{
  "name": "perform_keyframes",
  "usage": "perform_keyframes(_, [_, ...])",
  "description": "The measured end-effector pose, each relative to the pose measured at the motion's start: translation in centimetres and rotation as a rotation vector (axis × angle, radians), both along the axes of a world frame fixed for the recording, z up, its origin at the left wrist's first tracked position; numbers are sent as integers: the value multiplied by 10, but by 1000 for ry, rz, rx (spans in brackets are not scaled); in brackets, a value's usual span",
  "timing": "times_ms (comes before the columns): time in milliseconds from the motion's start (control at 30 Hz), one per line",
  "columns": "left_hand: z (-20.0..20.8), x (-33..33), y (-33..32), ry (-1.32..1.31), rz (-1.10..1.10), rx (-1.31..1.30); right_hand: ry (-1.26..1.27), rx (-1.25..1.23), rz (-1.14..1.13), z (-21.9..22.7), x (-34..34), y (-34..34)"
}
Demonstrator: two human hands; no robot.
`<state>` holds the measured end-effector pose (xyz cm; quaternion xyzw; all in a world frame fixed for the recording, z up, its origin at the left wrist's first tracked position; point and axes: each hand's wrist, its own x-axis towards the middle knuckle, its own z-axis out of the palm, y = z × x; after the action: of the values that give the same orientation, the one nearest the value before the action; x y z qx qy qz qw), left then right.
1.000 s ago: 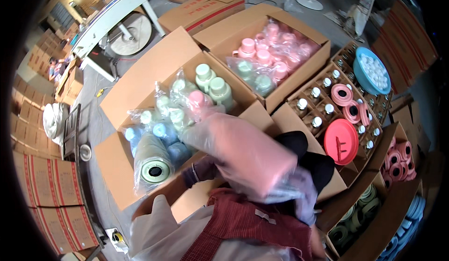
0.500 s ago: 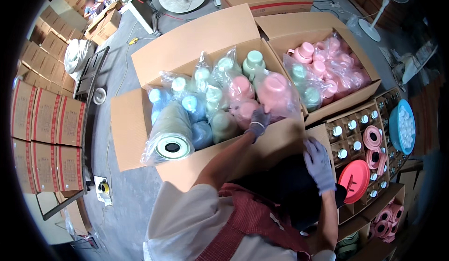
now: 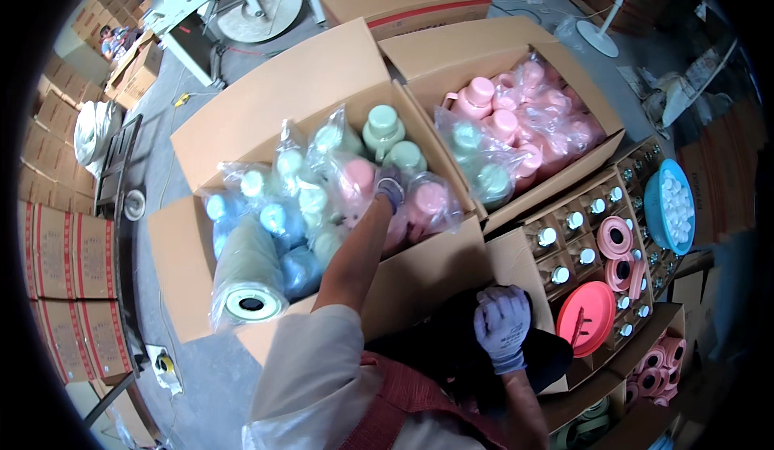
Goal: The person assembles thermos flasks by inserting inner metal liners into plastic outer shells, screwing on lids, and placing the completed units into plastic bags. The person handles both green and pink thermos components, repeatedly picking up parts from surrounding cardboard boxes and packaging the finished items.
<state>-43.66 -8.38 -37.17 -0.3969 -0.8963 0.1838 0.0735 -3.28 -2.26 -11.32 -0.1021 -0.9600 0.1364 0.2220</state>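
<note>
pink bottles are flanking the left hand, whose grip i cannot tell; the right hand is resting curled.

Two hands, two bagged-flask cartons, one blue basin.

**Soft Pink, Green and Blue Beside Plain Brown**

I see the left hand and the right hand, both gloved in purple-grey. The sleeve is greyish white, the apron is dark red, and the trousers are black. In the plain brown carton there are mint-green flasks, pink flasks and light-blue flasks. The lying flask shows me a pale green ring around a black middle. The round tray is coral red. The basin is bright blue, its caps white. The stacked boxes carry red stripes on brown.
</note>
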Motion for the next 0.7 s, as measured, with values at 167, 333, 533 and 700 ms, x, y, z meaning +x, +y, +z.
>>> perform_keyframes(167, [0, 18, 66, -581, 392, 117, 29, -1, -61, -4, 9, 5])
perform_keyframes(333, [-31, 8, 42, -778, 381, 398, 69, -36, -87, -1, 20, 5])
perform_keyframes(533, [4, 27, 29, -1557, 690, 1314, 61, -2, -161, -5, 50, 8])
perform_keyframes(700, [171, 102, -2, -1203, 149, 1502, 188, -298, -285, 14, 40, -2])
